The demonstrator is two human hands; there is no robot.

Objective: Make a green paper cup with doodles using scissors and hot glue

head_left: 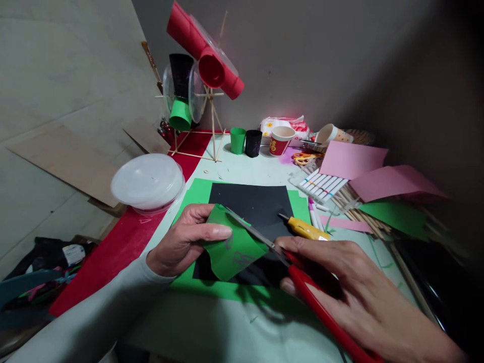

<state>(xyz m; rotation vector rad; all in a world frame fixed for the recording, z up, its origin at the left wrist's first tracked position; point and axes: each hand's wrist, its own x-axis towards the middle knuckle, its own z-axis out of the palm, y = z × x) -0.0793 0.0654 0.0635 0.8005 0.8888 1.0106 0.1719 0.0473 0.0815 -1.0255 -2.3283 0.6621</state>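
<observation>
My left hand (189, 237) pinches a small piece of green paper (234, 252) with faint purple marks on it, thumb on top. In my right hand (351, 282) is a pair of red-handled scissors (321, 307). Their metal blades lie along the upper right edge of the green paper, and a thin strip stands up there. Underneath is a black sheet (249, 199) resting on larger green sheets (200, 191). A yellow hot glue gun or similar tool with a dark tip (306, 229) lies just beyond my right hand.
A stick stand (212, 121) bearing red paper tubes (212, 68) rises at the back. Green (238, 140), black (253, 143) and red-white (282, 141) cups stand nearby. At left sits a clear lidded bowl (147, 181). Markers (325, 184), pink paper (353, 159) and sticks (372, 219) crowd the right.
</observation>
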